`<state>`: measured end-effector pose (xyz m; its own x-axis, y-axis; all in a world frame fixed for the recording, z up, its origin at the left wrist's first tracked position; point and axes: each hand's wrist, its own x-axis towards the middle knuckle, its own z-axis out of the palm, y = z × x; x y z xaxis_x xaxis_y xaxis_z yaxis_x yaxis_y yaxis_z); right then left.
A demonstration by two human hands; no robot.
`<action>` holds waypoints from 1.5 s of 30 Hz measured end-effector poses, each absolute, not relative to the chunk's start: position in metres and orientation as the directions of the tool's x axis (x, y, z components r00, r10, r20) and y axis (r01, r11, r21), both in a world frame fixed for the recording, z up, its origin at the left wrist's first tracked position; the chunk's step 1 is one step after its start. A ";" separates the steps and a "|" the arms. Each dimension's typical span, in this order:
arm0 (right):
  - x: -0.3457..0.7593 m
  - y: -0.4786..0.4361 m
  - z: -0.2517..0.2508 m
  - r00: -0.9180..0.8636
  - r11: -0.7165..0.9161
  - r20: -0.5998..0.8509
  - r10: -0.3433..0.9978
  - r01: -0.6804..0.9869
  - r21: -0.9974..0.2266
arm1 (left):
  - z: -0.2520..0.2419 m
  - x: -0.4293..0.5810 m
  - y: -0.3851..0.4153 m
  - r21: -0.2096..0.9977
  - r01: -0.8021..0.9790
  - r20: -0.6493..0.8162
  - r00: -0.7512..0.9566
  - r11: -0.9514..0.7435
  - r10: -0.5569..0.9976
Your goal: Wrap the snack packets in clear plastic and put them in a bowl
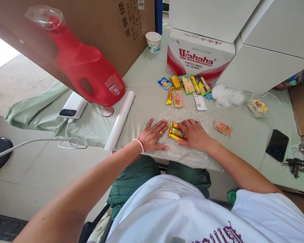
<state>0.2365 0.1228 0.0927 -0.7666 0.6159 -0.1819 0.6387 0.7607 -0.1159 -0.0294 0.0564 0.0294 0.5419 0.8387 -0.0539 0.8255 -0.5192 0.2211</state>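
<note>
My left hand (154, 135) lies flat with fingers spread on a clear plastic sheet (184, 153) at the table's near edge. Beside it, my right hand (194, 133) rests palm down on the same sheet, fingers stretched, touching a yellow and red snack packet (176, 132) that lies between the two hands. A row of several small snack packets (187, 84) lies farther back in front of a Wahaha carton (200, 55). One pink packet (223, 128) lies alone to the right of my right hand.
A red jug (86, 67) leans against a brown cardboard box (111, 27) at left. A white roll (120, 118), a power bank (74, 105), a paper cup (153, 42), crumpled plastic (226, 96), a black phone (277, 145) and keys (295, 165) lie around.
</note>
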 end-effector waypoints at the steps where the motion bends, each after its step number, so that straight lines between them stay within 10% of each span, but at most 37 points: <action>1: 0.237 0.123 0.091 -0.773 0.766 -0.180 0.608 0.631 -0.121 | 0.029 -0.029 0.056 0.221 0.826 -0.055 0.542 -0.519 0.839; 23: 0.354 0.052 0.056 -0.783 0.693 -0.008 0.622 0.555 -0.460 | 0.036 -0.050 0.016 0.399 0.746 0.043 0.565 -0.533 0.824; 35: 0.334 0.113 0.091 -0.476 0.161 -0.213 0.853 0.630 -0.760 | 0.037 -0.026 0.021 0.455 0.801 0.074 0.401 -0.389 0.913; 40: 0.327 0.152 0.081 -0.354 0.065 -0.394 0.848 0.807 -0.587 | 0.029 -0.013 0.048 0.514 0.858 0.161 -0.095 -0.002 0.982; 45: 0.299 0.182 0.085 -0.398 0.374 -0.144 0.906 0.912 -0.166 | 0.027 -0.012 0.058 0.444 0.858 0.326 -0.424 0.259 0.845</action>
<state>0.2988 0.1819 0.0853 -0.3980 0.9061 -0.1436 0.9123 0.3744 -0.1661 -0.0116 0.0585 0.0265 -0.4237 0.8453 0.3256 0.8578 0.2589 0.4441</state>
